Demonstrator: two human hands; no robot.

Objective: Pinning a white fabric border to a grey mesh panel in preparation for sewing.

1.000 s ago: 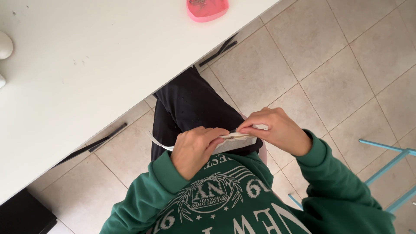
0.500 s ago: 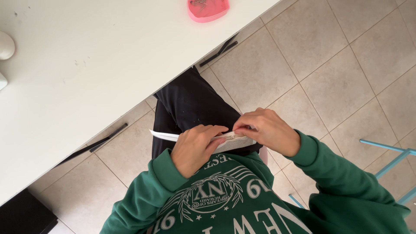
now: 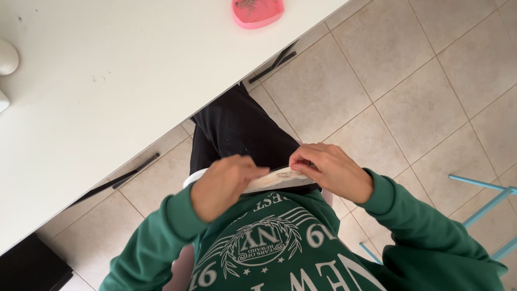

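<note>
- There is one thin white strip [image 3: 269, 181]. It lies across the person's lap, just above the green sweater [image 3: 269, 248], with a small pale mark near its middle.
- There are two hands. The left hand [image 3: 223, 186] covers the left part of the strip. Its fingers are curled down over it, so the grip is closed on the strip.
- The right hand [image 3: 331, 170] is at the other end. Its fingertips [image 3: 298, 161] pinch together on the top edge of the strip, so this grip is closed on it too.
- The two hands are very near each other, with a short bare bit of strip between them.
- One end of the strip curves out past the left hand, toward the desk side.
- Under the strip is one leg in black trousers [image 3: 237, 132]. It goes from the lap under the desk.
- There is one white desk [image 3: 124, 81]. It fills the upper left of the view and its edge hides the far part of the leg.
- On the desk, at the top edge, sits one pink dish [image 3: 257, 11]. It is well apart from the hands.
- Two rounded white things [image 3: 6, 56] peek in at the left edge of the desk. I cannot tell what they are.
- The floor [image 3: 409, 86] is pale tiles.
- Thin light blue bars [image 3: 484, 207] stand on the floor at the right, beside the right sleeve.
</note>
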